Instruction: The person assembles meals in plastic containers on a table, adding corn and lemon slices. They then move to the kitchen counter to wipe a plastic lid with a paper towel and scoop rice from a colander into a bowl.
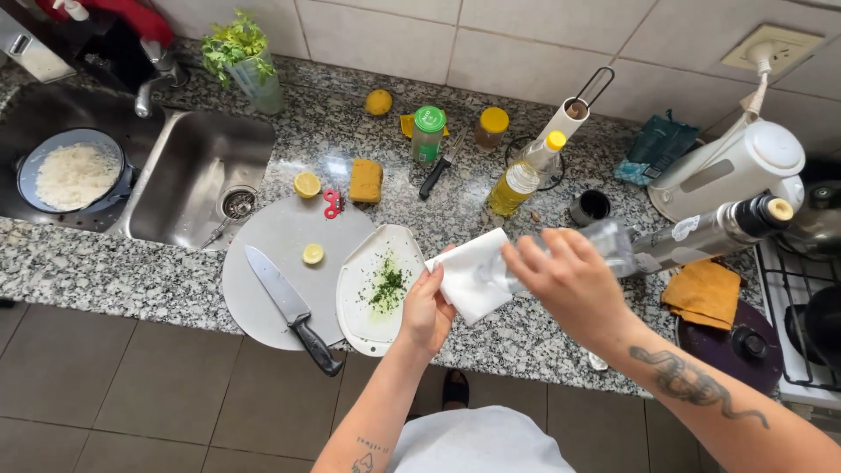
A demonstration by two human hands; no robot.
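Observation:
My left hand pinches a white paper towel over the granite counter's front edge. My right hand grips a clear bottle with a dark cap, held almost level with its base end meeting the towel. Just left of my left hand lies a white plate smeared with chopped green herbs. A round grey cutting board carries a black-handled knife and a lemon piece.
A steel sink and a pan of white rice sit at the left. Behind are an oil bottle, jars, a sponge, a herb glass and a white kettle. A stove stands at the right.

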